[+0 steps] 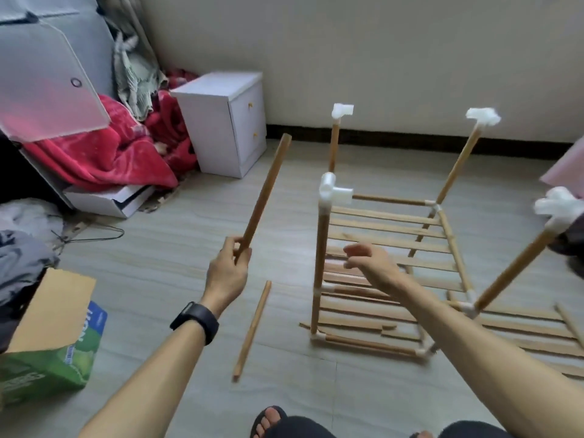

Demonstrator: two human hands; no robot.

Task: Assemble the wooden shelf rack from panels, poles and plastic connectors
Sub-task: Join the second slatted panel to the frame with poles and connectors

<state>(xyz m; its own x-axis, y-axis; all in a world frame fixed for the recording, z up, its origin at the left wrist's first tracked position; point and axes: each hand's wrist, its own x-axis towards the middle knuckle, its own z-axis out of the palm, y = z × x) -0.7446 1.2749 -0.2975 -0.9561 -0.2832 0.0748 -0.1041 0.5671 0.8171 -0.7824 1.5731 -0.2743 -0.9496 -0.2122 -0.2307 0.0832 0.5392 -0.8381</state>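
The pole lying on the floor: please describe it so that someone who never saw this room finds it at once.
Find the half-built rack standing on the grey floor. Just left of it, a single wooden pole lies flat. Unlike the rack's uprights, topped with white connectors, its ends are bare, and unlike the held pole in the left hand, it lies untouched.

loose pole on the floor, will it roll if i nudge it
The loose pole looks round and lies on smooth floor, so it would probably roll sideways. Likely stiff and light: the left hand holds a matching pole by one end, unbent.
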